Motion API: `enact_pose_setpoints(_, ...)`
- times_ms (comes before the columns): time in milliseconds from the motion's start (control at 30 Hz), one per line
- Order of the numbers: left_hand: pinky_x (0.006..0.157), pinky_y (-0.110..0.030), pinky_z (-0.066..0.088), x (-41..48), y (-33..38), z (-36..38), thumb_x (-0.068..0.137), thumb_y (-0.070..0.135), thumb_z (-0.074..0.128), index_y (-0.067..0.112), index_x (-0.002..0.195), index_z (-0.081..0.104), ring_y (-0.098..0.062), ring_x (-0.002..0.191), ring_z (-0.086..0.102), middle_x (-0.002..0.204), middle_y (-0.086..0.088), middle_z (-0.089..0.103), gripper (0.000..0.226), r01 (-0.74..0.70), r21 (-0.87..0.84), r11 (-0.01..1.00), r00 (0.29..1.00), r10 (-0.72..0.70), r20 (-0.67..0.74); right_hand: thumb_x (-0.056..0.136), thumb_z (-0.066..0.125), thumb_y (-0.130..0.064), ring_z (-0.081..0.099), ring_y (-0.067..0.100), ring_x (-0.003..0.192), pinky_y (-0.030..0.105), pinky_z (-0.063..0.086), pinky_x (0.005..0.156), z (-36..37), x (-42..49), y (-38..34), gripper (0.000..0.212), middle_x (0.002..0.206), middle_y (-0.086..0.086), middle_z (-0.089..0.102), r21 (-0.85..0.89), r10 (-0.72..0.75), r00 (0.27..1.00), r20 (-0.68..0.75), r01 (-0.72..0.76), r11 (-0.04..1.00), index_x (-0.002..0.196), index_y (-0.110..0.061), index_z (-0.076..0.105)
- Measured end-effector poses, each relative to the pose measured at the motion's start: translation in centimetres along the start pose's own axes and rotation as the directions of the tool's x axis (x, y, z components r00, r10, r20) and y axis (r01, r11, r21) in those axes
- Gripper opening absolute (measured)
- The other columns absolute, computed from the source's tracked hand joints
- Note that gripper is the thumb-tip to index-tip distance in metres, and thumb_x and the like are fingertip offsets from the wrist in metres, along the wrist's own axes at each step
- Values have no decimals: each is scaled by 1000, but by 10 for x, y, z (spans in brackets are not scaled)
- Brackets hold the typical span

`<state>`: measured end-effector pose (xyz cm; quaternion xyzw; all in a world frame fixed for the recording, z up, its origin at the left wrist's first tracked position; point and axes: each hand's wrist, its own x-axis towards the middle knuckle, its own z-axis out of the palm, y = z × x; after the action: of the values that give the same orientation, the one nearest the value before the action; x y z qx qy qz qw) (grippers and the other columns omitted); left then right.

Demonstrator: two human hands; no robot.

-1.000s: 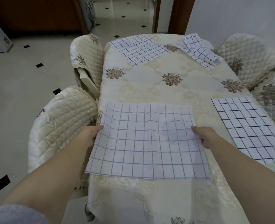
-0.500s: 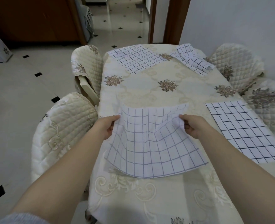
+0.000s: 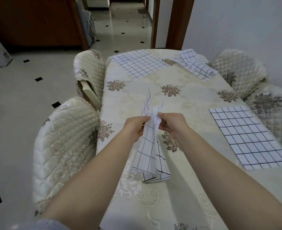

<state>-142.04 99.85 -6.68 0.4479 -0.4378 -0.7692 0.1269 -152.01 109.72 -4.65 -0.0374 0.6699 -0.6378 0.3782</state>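
A white cloth with a dark grid (image 3: 149,156) hangs gathered above the table (image 3: 195,100), its two far corners brought together and sticking up. My left hand (image 3: 135,127) pinches one corner and my right hand (image 3: 171,123) pinches the other, the hands nearly touching. The cloth's lower end trails down toward the cream flowered tablecloth near the front edge.
Another checked cloth (image 3: 248,136) lies flat on the right, one (image 3: 137,64) lies flat at the far end, and a crumpled one (image 3: 195,65) sits at the far right. Quilted chairs stand at the left (image 3: 65,141), the far left (image 3: 90,72) and the right (image 3: 239,72).
The cloth lay flat on the table a second ago. My hands took its side edges, lifted it and came together, so it now hangs folded lengthwise between them.
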Motion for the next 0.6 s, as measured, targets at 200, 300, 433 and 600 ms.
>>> enact_pose_setpoints(200, 62, -27, 55, -8, -1, 8, 85, 11, 67, -1, 99, 68, -21, 71, 64, 86, -13, 68, 18, -57, 19, 998, 998, 57, -17, 88, 64, -8, 65, 30, 64, 41, 59, 75, 5, 0, 4, 16, 75, 20, 66, -46, -25, 1000, -8, 24, 999, 75, 1, 65)
enact_pose_setpoints(300, 69, -28, 58, -18, 0, 12, 89, 10, 59, -2, 97, 68, -22, 75, 67, 91, -15, 70, 17, -91, 8, 996, 995, 91, 47, 82, 72, -17, 70, 38, 79, 46, 59, 79, 4, -1, 5, 20, 88, 26, 70, -97, -37, 999, -38, 33, 995, 73, 0, 68)
enact_pose_setpoints(433, 82, -36, 56, -25, -1, 13, 96, 21, 41, -5, 105, 66, -25, 83, 64, 99, -15, 70, 38, -68, -10, 998, 987, 69, 145, 68, 83, -28, 51, 25, 59, 36, 49, 63, 4, -7, 5, 43, 57, 5, 44, -206, -93, 995, -39, 83, 975, 54, -14, 45)
enact_pose_setpoints(600, 85, -35, 44, -26, -2, 10, 98, 35, 24, -4, 119, 64, -16, 82, 55, 105, -10, 68, 59, -18, 48, 999, 964, 4, 266, 73, 73, -22, 27, 19, 56, 28, 22, 57, 3, -5, 2, 45, 57, 0, 23, -374, -147, 979, -142, 84, 924, 54, -18, 33)
